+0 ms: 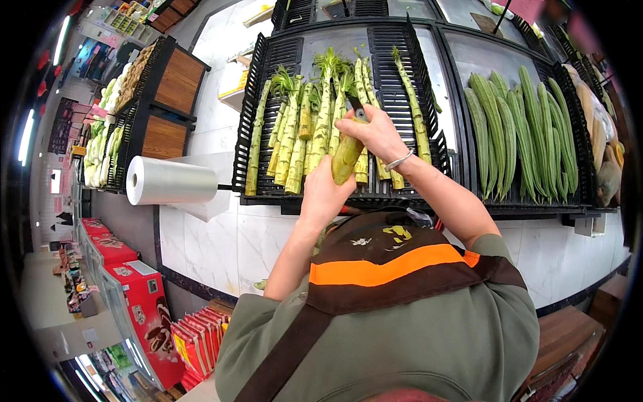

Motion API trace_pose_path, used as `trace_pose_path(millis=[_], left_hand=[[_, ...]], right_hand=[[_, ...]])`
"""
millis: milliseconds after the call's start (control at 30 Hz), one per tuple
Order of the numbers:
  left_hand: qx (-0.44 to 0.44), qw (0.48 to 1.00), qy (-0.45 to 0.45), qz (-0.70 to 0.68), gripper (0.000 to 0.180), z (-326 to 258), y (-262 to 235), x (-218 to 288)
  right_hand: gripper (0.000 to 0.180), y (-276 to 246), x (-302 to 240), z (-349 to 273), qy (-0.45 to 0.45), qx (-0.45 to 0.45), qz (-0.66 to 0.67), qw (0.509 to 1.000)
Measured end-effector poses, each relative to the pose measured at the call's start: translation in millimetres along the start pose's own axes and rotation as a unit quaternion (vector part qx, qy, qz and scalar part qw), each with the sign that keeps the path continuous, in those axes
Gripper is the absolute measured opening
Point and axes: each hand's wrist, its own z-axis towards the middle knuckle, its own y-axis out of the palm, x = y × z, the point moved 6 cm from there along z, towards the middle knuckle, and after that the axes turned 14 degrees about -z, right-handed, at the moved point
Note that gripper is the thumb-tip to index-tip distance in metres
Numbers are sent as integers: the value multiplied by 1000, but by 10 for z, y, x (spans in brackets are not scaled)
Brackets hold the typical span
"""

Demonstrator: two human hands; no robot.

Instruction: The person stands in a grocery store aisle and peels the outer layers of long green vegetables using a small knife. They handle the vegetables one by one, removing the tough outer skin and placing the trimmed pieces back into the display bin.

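My left hand [326, 192] is closed round the lower end of a thick yellow-green celtuce stem [347, 157], held tilted over the front of a black crate [251, 161]. Gripped in my right hand [378, 137] is a small dark-and-grey bladed tool [360, 112], close against the upper part of that stem; its exact kind is partly hidden by the fingers. A silver bangle circles my right wrist. Behind my hands, several celtuce stalks [289, 144] with leafy green tops lie side by side in the crate. One longer stalk [412, 107] rests apart on the right.
Long ridged green gourds [492, 127] fill the crate to the right, with bagged produce [593, 127] beyond. A roll of clear plastic bags [161, 181] sticks out at the crate's left. Wooden produce stands [167, 94] and red freezers [137, 301] stand farther left.
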Motion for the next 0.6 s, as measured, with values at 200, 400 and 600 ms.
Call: trace_pose_path(millis=[200, 400, 600], left_hand=[[8, 997, 50, -57, 29, -190, 17, -9], [38, 991, 117, -51, 32, -300, -53, -85], [54, 987, 149, -27, 34, -366, -115, -126]], right_hand=[[19, 144, -64, -217, 224, -226, 301, 899], [17, 348, -106, -334, 241, -277, 384, 847], [17, 384, -165, -372, 228, -287, 374, 852]])
